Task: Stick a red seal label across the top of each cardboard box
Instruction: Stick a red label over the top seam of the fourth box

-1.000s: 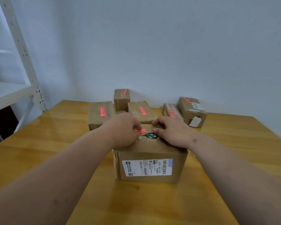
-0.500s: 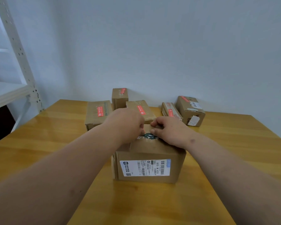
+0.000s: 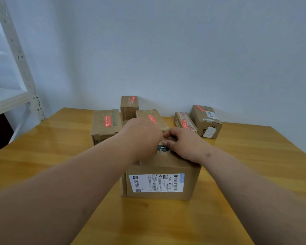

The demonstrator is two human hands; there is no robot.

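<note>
A cardboard box point(image 3: 159, 184) with a white shipping label on its front stands on the wooden table point(image 3: 51, 142) right before me. Both hands are on its top. My left hand point(image 3: 141, 137) lies knuckles-up over the top's middle, its fingertips hidden. My right hand point(image 3: 182, 145) rests beside it with curled fingers, thumb and forefinger pinching at the top's seam. The red seal label is hidden under the hands. A dark green patch point(image 3: 160, 148) shows between them.
Several other cardboard boxes with red labels on top stand behind: a flat one point(image 3: 105, 123), a tall one point(image 3: 129, 106), a middle one point(image 3: 151, 117), a thin one point(image 3: 185, 122) and a tilted one point(image 3: 206, 121). A white metal shelf point(image 3: 12, 98) stands at the left.
The red label showed between my hands a second ago. My left hand has slid right over it and the hands have closed together, hiding it.
</note>
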